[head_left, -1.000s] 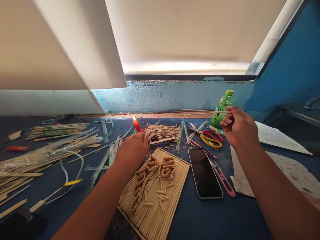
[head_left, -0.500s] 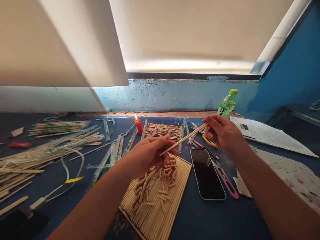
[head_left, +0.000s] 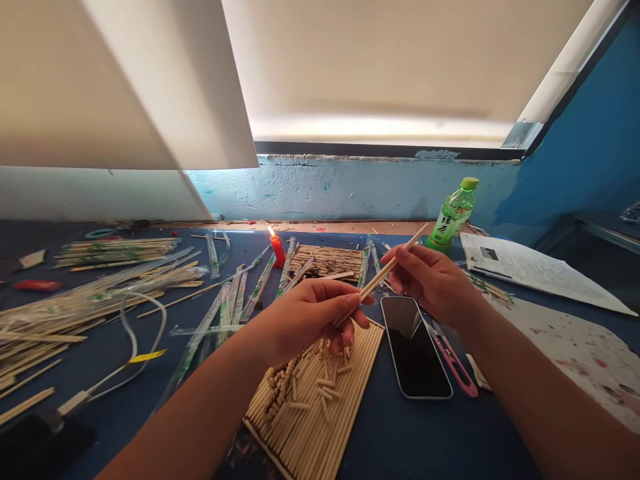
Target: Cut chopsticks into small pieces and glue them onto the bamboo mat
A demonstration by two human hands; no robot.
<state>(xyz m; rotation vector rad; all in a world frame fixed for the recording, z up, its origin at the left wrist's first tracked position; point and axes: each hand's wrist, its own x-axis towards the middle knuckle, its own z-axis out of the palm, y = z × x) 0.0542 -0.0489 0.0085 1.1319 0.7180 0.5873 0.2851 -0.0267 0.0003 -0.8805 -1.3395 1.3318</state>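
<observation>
A thin wooden chopstick (head_left: 379, 277) slants up to the right between my two hands. My left hand (head_left: 317, 310) pinches its lower part between thumb and fingers, above a mat of sticks laid side by side (head_left: 345, 413). My right hand (head_left: 434, 279) grips the stick further up, its tip rising past the fingers. On the mat stand curved rows of short stick pieces (head_left: 280, 387), partly hidden by my left hand. Several loose cut pieces (head_left: 326, 392) lie beside them.
A lit red candle (head_left: 277, 250) stands behind my left hand. A phone (head_left: 415, 347) and a pink cutter (head_left: 457, 367) lie right of the mat. Further back are a green tea bottle (head_left: 451, 217) and papers (head_left: 530, 267). Wrapped chopsticks (head_left: 120, 253) and a white cable (head_left: 135, 333) spread leftward.
My right hand has moved left and down, closer to my left hand. The chopstick is steeper, and its upper end now extends beyond my right fingers.
</observation>
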